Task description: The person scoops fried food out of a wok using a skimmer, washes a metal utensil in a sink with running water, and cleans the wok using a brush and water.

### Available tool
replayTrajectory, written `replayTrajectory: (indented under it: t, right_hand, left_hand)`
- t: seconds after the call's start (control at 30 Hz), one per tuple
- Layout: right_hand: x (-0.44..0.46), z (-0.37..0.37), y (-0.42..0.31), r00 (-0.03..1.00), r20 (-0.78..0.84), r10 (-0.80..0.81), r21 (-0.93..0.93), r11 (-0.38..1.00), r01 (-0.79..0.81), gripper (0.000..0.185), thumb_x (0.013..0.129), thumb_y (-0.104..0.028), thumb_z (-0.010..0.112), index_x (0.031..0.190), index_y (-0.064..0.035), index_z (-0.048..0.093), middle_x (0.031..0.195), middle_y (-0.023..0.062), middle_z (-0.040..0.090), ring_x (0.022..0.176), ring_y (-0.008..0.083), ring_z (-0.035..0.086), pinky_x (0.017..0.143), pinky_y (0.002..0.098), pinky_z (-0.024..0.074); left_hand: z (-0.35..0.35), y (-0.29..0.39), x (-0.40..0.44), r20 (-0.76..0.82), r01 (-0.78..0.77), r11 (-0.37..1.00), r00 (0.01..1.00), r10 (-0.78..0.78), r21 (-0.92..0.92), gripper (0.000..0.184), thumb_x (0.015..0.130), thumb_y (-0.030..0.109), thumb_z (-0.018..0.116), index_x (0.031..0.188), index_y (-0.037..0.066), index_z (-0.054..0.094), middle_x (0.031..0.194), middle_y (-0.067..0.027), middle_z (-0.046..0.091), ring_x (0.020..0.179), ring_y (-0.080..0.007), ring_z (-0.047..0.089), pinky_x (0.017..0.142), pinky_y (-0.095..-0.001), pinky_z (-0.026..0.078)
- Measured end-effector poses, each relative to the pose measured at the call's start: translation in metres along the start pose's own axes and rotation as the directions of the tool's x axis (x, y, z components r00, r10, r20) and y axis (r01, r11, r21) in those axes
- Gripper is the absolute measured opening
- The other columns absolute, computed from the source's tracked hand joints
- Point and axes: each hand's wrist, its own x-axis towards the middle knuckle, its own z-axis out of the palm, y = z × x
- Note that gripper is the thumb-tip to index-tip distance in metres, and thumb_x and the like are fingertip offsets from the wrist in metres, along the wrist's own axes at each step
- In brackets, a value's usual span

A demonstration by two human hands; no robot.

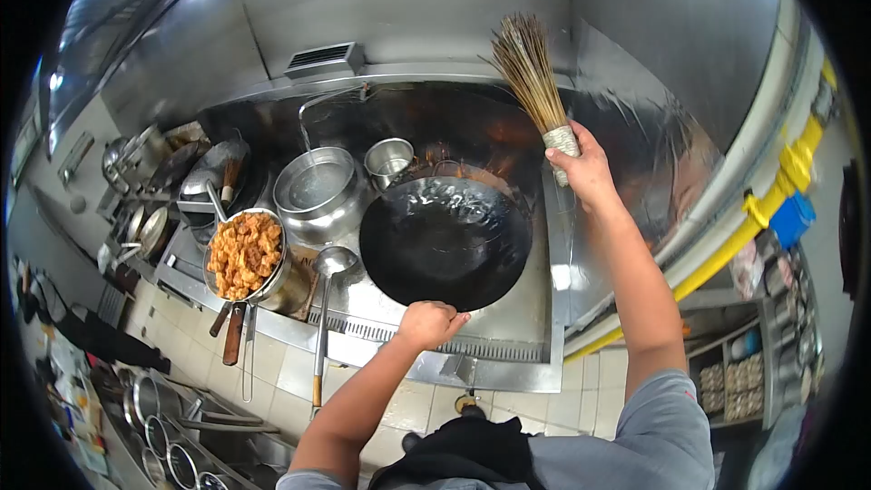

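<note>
A black wok [445,243] sits on the steel stove, dark inside with a wet shine near its far side. My left hand [432,325] is closed at the wok's near rim, where a handle would be hidden under the fingers. Raised at the right, my right hand [585,163] grips the wrapped handle of a bamboo brush [531,77], its bristles pointing up and away, clear of the wok. A ladle [336,261] lies on the stove just left of the wok.
Left of the wok, a strainer of fried food [243,256] rests on a pot. Behind stand a large water pot [316,189] under a thin tap [304,127] and a small metal pot [390,159]. A yellow pipe [726,252] runs along the right.
</note>
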Motion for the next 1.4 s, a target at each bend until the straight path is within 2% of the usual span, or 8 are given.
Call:
replayTrajectory:
  t: [0.3,0.43,0.6,0.67,0.77,1.07,1.17,1.4]
  right_hand:
    - [0.041,0.083,0.13,0.987,-0.115,-0.108,-0.495,0.868,0.037,0.059,0.079,-0.034,0.067,0.129,-0.0068,0.052,0.115,0.0213,0.061,0.107,0.0366,0.059,0.09,0.0407,0.0465]
    - [-0.056,0.156,0.189,0.819,0.245,0.519,-0.695,0.683,-0.225,0.06,0.072,-0.022,0.076,0.128,-0.0181,0.055,0.096,0.013,0.068,0.076,0.0269,0.068,0.044,0.0343,0.0536]
    - [-0.066,0.114,0.141,0.514,0.743,0.43,-0.591,0.781,0.201,0.061,0.069,-0.039,0.076,0.125,-0.0244,0.06,0.107,0.0152,0.067,0.1,0.0264,0.064,0.087,0.0356,0.0505]
    - [-0.001,0.071,0.152,0.617,0.632,0.469,-0.775,0.395,0.493,0.045,0.074,-0.034,0.071,0.116,-0.022,0.066,0.107,0.0147,0.067,0.097,0.0311,0.064,0.084,0.0392,0.0513]
    - [0.022,0.086,0.147,0.988,-0.142,0.066,-0.806,0.572,-0.154,0.043,0.077,-0.027,0.065,0.116,-0.0092,0.062,0.103,0.0152,0.067,0.094,0.0336,0.065,0.082,0.0416,0.0525]
    - [-0.056,0.138,0.182,0.587,0.713,0.384,-0.558,0.818,0.142,0.063,0.069,-0.029,0.078,0.128,-0.0267,0.057,0.106,0.0115,0.065,0.086,0.0221,0.065,0.065,0.0375,0.0581]
    - [0.015,0.092,0.156,0.92,0.155,0.36,-0.98,0.174,0.097,0.041,0.078,-0.036,0.065,0.116,-0.0202,0.062,0.107,0.0177,0.065,0.1,0.0306,0.064,0.087,0.0401,0.0505]
    - [-0.008,0.164,0.212,0.776,0.149,0.613,-0.742,0.588,-0.322,0.052,0.076,-0.023,0.07,0.125,-0.0196,0.055,0.099,0.017,0.067,0.087,0.0267,0.068,0.049,0.0367,0.0566]
  left_hand:
    - [0.029,-0.032,0.019,-0.018,0.09,0.996,0.996,-0.09,0.028,0.049,0.084,0.051,0.054,0.076,0.005,0.068,0.082,-0.0132,0.065,0.091,-0.0303,0.061,0.084,-0.0413,0.045]
    - [0.027,-0.033,0.011,-0.06,0.141,0.987,0.987,-0.146,-0.082,0.044,0.081,0.047,0.061,0.089,0.005,0.066,0.09,-0.0143,0.063,0.096,-0.0318,0.058,0.088,-0.0415,0.042]
    - [0.018,-0.024,-0.098,-0.447,0.159,0.97,0.865,-0.228,-0.187,0.042,0.073,0.029,0.071,0.105,0.005,0.059,0.092,-0.0137,0.059,0.087,-0.0315,0.058,0.079,-0.0411,0.046]
    - [0.031,-0.018,-0.16,-0.135,0.366,0.821,0.876,-0.462,-0.438,0.034,0.073,0.024,0.073,0.098,0.004,0.062,0.082,-0.0114,0.062,0.077,-0.029,0.061,0.072,-0.0365,0.05]
    - [0.072,0.0,-0.215,0.319,0.61,0.666,0.792,-0.52,-0.429,0.035,0.077,0.029,0.07,0.101,0.004,0.065,0.084,-0.0108,0.067,0.076,-0.0245,0.066,0.069,-0.0343,0.052]
    - [0.267,0.023,-0.207,0.23,0.215,0.921,0.963,-0.144,-0.326,0.056,0.079,0.017,0.054,0.131,-0.002,0.044,0.131,-0.02,0.05,0.121,-0.0352,0.048,0.103,-0.044,0.037]
    - [0.3,0.04,-0.19,0.15,0.072,0.969,0.988,-0.037,-0.235,0.068,0.079,0.027,0.058,0.137,-0.001,0.037,0.135,-0.0213,0.047,0.125,-0.0353,0.045,0.107,-0.0451,0.032]
    - [0.414,0.025,-0.204,0.817,0.478,0.789,0.574,0.051,-0.385,0.082,0.077,0.045,0.063,0.139,0.0,0.035,0.141,-0.0259,0.037,0.127,-0.0371,0.044,0.106,-0.0405,0.035]
